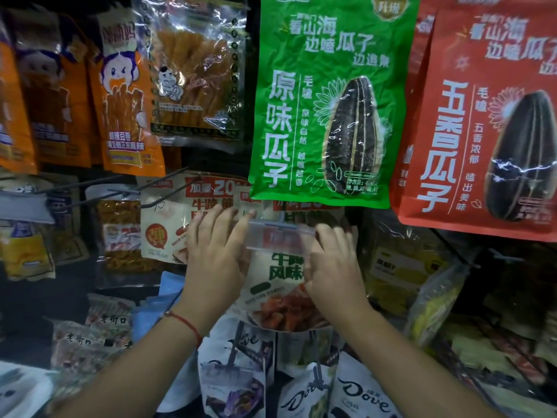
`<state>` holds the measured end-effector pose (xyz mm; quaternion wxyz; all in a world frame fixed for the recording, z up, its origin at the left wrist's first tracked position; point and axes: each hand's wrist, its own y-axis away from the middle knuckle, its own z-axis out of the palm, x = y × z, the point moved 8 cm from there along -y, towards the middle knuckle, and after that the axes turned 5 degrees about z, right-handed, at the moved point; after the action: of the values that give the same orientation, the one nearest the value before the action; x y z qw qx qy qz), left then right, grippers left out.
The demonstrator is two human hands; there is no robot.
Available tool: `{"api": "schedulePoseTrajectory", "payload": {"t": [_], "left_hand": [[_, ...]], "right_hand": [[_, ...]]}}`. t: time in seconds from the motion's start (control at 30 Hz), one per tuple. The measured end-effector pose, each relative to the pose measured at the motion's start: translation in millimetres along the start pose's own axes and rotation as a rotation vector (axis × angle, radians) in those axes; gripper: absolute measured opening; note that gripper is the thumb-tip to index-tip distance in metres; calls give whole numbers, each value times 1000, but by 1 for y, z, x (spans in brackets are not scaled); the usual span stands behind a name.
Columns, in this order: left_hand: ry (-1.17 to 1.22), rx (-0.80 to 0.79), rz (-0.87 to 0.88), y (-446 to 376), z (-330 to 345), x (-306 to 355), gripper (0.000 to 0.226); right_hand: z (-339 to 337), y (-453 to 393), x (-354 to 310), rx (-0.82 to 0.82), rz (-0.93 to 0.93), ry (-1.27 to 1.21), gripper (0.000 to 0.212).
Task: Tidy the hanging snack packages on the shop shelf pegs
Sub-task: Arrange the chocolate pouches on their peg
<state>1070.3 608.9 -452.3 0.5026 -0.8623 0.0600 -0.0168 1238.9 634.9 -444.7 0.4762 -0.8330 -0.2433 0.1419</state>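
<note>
Clear plastic formed the price-tag holder point(281, 236) at the tip of a peg in the middle of the shelf, and both hands met on it. The left hand point(215, 251) lay at its left end with fingers spread fairly straight, fingertips touching the holder and the white snack package point(280, 285) hanging behind it. The right hand point(331, 260) curled its fingers round the holder's right end, covering that package's right edge. Directly above hung a green sunflower-seed bag point(328, 101), with a red sunflower-seed bag point(482, 122) beside it towards the shelf's right edge. Dove chocolate pouches point(304, 396) hung below the wrists.
</note>
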Motion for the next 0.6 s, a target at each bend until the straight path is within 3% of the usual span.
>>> {"api": "schedulePoseTrajectory", "payload": {"t": [0.1,0.4,0.5,0.6], "left_hand": [[-15,-48,-5,-1,6,2,71],[-128,-203,30,19,15,0,84],[-150,-233,34,33,11,0,75],[-162,-286,37,50,4,2,69]], "right_hand": [[6,-7,0,-74,19,-20,55],[14,4,1,-284,70,51,68],[12,18,1,-333,42,50,83],[4,32,2,-342,21,-21,75]]}}
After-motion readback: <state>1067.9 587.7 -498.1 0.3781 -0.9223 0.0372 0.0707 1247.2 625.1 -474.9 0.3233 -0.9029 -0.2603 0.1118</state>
